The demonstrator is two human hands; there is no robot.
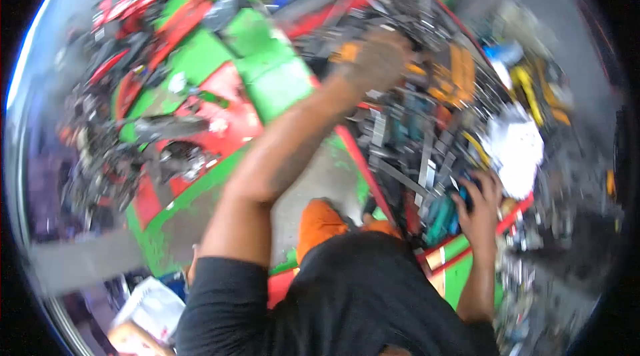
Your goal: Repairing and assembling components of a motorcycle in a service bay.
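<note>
Tools (427, 156) heaped under your left hand (377, 56) and right hand (481, 206) look rigid, heavy, snaggy; grip handles, though blur hides whether your fingers are closed.

Green panels (267, 69) and red panels (227, 123) of bodywork lie jumbled on the left, with dark engine parts (113, 156) beside them. A crumpled white cloth (513, 146) sits at the right edge of the cluttered tool tray, near yellow-handled tools (533, 93). A green painted stripe (193, 193) crosses the grey floor (320, 183). White paper (150, 306) lies at lower left.
</note>
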